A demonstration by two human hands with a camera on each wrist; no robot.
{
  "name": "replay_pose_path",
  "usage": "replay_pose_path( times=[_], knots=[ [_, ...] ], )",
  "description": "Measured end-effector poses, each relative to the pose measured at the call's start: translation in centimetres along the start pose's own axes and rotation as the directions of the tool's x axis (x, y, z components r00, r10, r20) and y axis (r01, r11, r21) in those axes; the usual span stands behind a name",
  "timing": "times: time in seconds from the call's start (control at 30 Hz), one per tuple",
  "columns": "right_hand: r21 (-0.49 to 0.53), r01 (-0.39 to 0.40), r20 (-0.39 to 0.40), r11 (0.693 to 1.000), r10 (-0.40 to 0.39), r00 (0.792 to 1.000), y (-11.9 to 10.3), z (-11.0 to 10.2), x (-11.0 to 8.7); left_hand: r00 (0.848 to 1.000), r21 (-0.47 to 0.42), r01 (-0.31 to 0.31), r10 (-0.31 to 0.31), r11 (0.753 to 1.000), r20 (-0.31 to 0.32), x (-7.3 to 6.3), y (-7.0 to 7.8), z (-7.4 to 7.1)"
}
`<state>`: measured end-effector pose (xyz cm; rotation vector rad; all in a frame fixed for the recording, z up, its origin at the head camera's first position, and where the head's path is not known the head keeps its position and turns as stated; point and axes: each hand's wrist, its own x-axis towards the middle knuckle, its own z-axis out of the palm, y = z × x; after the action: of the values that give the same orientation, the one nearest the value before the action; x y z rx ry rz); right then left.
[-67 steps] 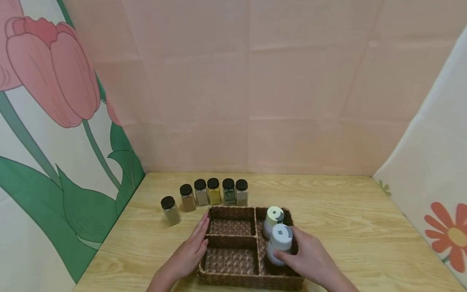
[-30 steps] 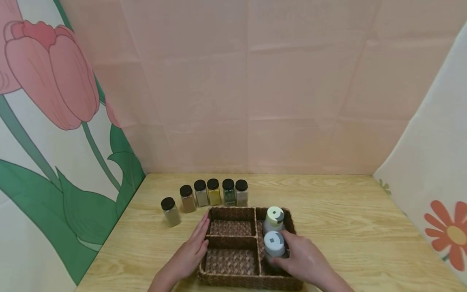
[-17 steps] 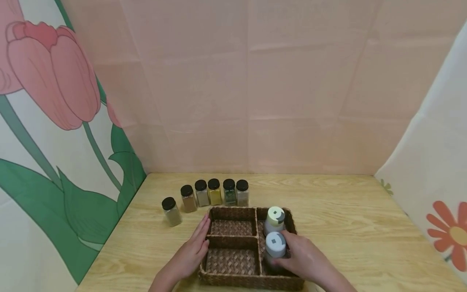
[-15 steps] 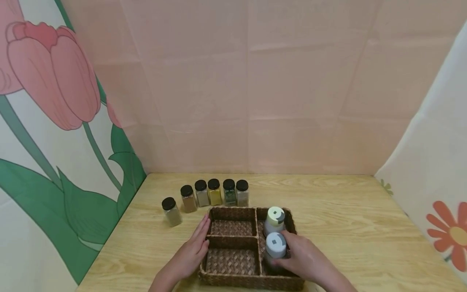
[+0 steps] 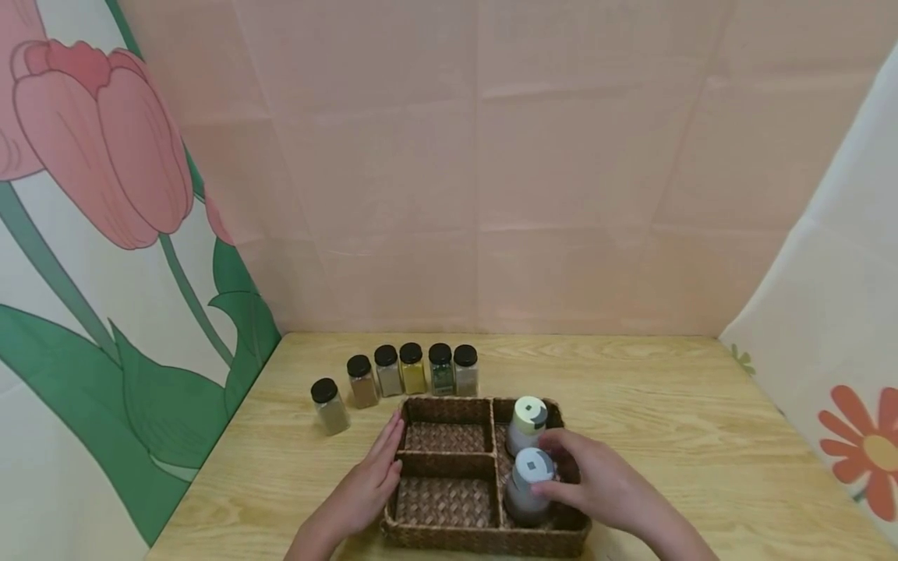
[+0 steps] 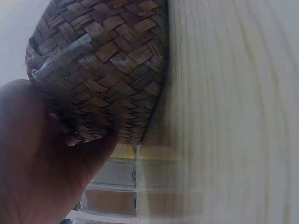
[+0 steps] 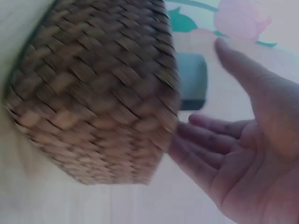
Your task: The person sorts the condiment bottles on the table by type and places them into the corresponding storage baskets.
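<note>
A brown woven basket (image 5: 484,539) with three compartments stands on the table. Against its left outer wall rests my left hand (image 5: 365,487), fingers straight; the left wrist view shows this hand (image 6: 51,168) touching the weave. Two bottles stand in the long right compartment: a bottle with a pale yellow-green cap (image 5: 529,414) at the back and one with a white-and-grey cap (image 5: 535,465) in front. My right hand (image 5: 603,483) is spread beside the front bottle, thumb near its cap. In the right wrist view, a gap separates the thumb of the right hand (image 7: 252,158) from the cap (image 7: 192,79).
Behind the basket stand several black-capped spice jars, among them a yellow one (image 5: 412,375) and a green one (image 5: 441,375). Another jar (image 5: 330,413) is set apart at the left. Pink cloth (image 5: 477,195) hangs along the table's back edge.
The front bottle was lowered and shifted left in the right compartment, and my right hand has loosened from it and drawn rightward. My left hand stays against the basket.
</note>
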<state>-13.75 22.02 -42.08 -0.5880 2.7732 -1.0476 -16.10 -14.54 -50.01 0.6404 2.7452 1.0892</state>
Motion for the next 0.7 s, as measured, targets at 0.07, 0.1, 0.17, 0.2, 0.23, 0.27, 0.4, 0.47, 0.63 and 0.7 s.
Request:
replay_pose_path(
  times=[0.07, 0.1, 0.17, 0.2, 0.23, 0.27, 0.4, 0.47, 0.63, 0.7],
  knots=[
    [0.004, 0.004, -0.037, 1.0, -0.004, 0.999, 0.0, -0.5, 0.0, 1.0, -0.003, 0.004, -0.004, 1.0, 0.0, 0.0, 0.0, 0.0],
    [0.002, 0.011, -0.067, 1.0, -0.011, 0.998, 0.1, -0.7, 0.0, 1.0, -0.004, 0.006, -0.006, 1.0, 0.001, 0.1, 0.1, -0.1],
    [-0.024, 0.011, -0.148, 1.0, -0.014, 0.989, 0.4, -0.9, 0.0, 1.0, -0.005, 0.007, -0.007, 1.0, 0.001, 0.1, 0.1, -0.1],
    [-0.031, 0.005, -0.188, 0.999, -0.011, 0.982, 0.6, -0.9, 0.0, 1.0, -0.005, 0.008, -0.008, 1.0, 0.002, 0.1, 0.1, -0.1],
    [-0.046, 0.003, -0.227, 0.999, -0.013, 0.974, 0.9, -0.8, -0.1, 1.0, -0.004, 0.009, -0.009, 1.0, 0.002, 0.1, 0.1, -0.1],
    [-0.061, 0.001, -0.26, 0.998, -0.016, 0.965, 1.1, -0.7, -0.1, 1.0, -0.006, 0.01, -0.01, 1.0, 0.003, 0.1, 0.1, -0.1],
    [-0.125, 0.011, -0.342, 0.992, -0.053, 0.938, 2.3, -0.1, -0.1, 1.0, -0.011, 0.015, -0.015, 1.0, 0.008, 0.0, 0.1, -0.1],
    [-0.137, -0.001, -0.356, 0.991, -0.049, 0.933, 2.8, 0.2, -0.1, 1.0, -0.014, 0.017, -0.016, 1.0, 0.01, 0.0, 0.1, -0.1],
    [-0.137, -0.034, -0.331, 0.99, -0.014, 0.943, 3.6, 1.1, -0.2, 1.0, -0.016, 0.015, -0.014, 1.0, 0.01, 0.0, 0.0, 0.0],
    [-0.16, -0.035, -0.31, 0.986, -0.016, 0.951, 3.9, 1.5, -0.2, 1.0, -0.016, 0.015, -0.015, 1.0, 0.011, 0.0, 0.0, 0.0]
  ],
)
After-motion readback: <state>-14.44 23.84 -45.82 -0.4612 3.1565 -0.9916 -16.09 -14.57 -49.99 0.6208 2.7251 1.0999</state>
